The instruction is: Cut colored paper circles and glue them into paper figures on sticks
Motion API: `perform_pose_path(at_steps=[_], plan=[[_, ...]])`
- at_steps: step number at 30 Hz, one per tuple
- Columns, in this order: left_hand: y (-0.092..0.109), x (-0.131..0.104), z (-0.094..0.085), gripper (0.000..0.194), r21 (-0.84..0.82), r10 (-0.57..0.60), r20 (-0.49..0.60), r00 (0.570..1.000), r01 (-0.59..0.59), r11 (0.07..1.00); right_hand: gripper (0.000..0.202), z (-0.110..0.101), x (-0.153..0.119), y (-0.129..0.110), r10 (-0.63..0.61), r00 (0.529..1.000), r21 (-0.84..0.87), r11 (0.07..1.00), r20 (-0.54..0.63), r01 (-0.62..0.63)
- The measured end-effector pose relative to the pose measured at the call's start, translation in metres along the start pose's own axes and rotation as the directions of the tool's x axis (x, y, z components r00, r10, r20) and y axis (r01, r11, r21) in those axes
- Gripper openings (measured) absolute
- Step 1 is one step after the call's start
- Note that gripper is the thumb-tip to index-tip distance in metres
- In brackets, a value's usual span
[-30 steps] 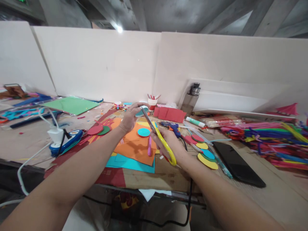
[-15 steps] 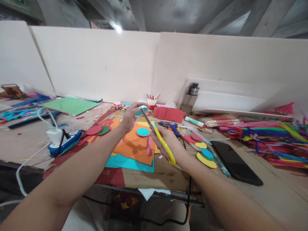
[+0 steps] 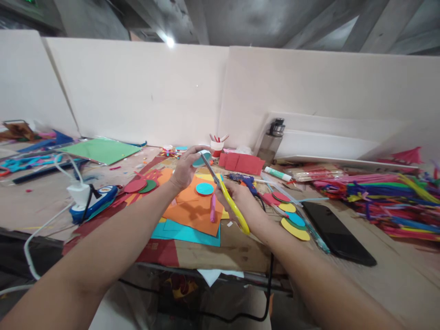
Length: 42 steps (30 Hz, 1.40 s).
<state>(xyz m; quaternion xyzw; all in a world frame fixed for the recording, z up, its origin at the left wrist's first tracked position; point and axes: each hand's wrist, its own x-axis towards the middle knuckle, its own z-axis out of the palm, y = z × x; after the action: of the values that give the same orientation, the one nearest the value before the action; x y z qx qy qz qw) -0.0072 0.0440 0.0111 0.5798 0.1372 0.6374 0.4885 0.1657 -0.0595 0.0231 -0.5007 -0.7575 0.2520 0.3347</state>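
Some care is good: left fingers (image 3: 196,149) pinch blue paper (image 3: 198,162), right fingers (image 3: 222,197) grip scissors (image 3: 235,211); better turn paper slowly.

Mid-table (image 3: 41,201): sheets (image 3: 194,217) overlapping, disc (image 3: 205,189) and marker (image 3: 212,210) on top. Above their far part, left hand (image 3: 185,168) with paper (image 3: 202,160); right of it, scissors (image 3: 235,207) in right hand (image 3: 245,204), blades at the paper. Behind: cup (image 3: 217,149), cards (image 3: 242,163) to its right, bottle (image 3: 270,147) farther right. Right of sheets: glue gun (image 3: 250,184), loose discs (image 3: 296,230), phone (image 3: 338,233); pipe cleaners (image 3: 381,197) beyond, far right. Left: power strip (image 3: 94,201), packet (image 3: 102,150) behind it. Panels (image 3: 137,91) at back.
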Motion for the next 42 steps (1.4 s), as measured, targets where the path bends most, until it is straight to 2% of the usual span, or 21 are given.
perform_pose_path(at_steps=[4,10,15,19,23,42], plan=[[0.000,0.000,0.000,0.029,-0.013,-0.008,-0.016,1.000,0.007,1.000,0.014,0.001,0.000,0.006,-0.083,0.996,0.006,0.997,0.032,0.082],[0.003,-0.001,0.002,0.028,-0.039,-0.034,-0.019,0.999,0.033,0.999,0.018,-0.006,-0.003,-0.004,0.024,0.993,0.038,0.999,0.113,-0.029],[0.003,0.000,0.001,0.029,-0.099,-0.044,-0.065,0.997,0.037,0.994,0.020,-0.009,-0.007,-0.011,0.083,0.975,0.127,0.986,0.207,-0.111],[0.003,0.001,0.000,0.028,-0.135,-0.044,-0.057,0.997,0.036,0.990,0.022,-0.009,-0.007,-0.012,0.111,0.974,0.228,0.961,0.197,-0.155],[0.005,0.000,0.001,0.029,-0.101,-0.053,-0.034,0.998,0.049,0.994,0.026,-0.009,-0.006,-0.013,0.136,0.971,0.280,0.942,0.195,-0.188],[0.005,-0.001,0.001,0.031,-0.053,-0.086,-0.011,0.996,0.085,0.995,0.026,-0.007,-0.006,-0.008,0.119,0.974,0.294,0.940,0.192,-0.173]])
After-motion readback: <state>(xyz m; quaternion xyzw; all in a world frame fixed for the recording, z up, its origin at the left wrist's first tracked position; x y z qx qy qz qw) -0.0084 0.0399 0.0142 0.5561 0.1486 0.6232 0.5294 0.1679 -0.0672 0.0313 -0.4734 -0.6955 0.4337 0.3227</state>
